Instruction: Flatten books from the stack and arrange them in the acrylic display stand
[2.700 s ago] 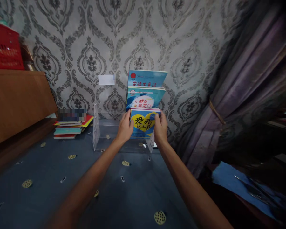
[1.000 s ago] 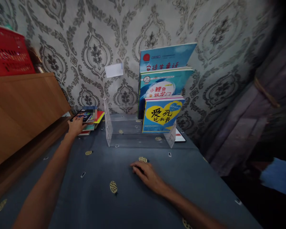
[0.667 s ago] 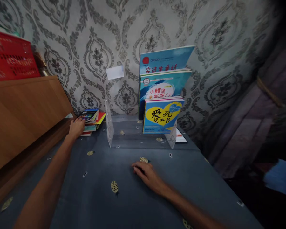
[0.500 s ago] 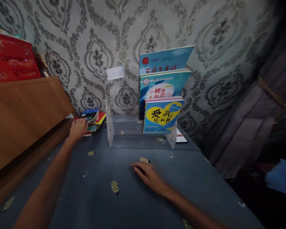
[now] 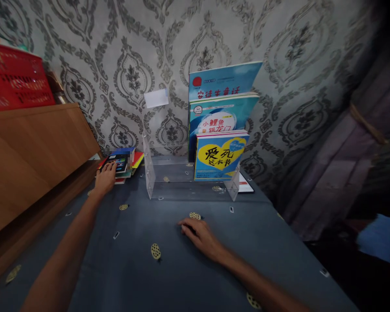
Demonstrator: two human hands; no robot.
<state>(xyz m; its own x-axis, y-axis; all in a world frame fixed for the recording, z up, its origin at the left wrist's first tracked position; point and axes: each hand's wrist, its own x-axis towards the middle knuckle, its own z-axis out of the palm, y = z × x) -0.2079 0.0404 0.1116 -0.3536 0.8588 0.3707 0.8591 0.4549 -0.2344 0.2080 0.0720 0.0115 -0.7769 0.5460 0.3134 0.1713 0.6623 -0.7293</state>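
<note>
My left hand [image 5: 105, 177] reaches to a pile at the back left, its fingers over the near left part of a dark book [image 5: 119, 163] with a colourful picture. A blue-covered book [image 5: 125, 151] and a yellow-and-red one [image 5: 138, 159] lie beneath it. My right hand [image 5: 201, 236] rests on the tablecloth, empty, fingers loosely bent and thumb apart. Beyond it stands a clear tiered book rack [image 5: 150, 175]. On its right side, a blue book with a yellow heart [image 5: 219, 157], a teal book [image 5: 221, 117] and a taller blue book [image 5: 224, 80] stand in steps.
A wooden cabinet [image 5: 35, 160] flanks the left side, with a red basket [image 5: 16, 80] on it. A white label [image 5: 156, 99] sits above the rack's left end. A flat, white-topped item [image 5: 245, 185] lies behind the rack's right side. A curtain [image 5: 334, 173] hangs at right.
My left hand has drawn slightly nearer and left, and more of the dark book's cover shows. The right hand stays in place. The view has shifted slightly.
</note>
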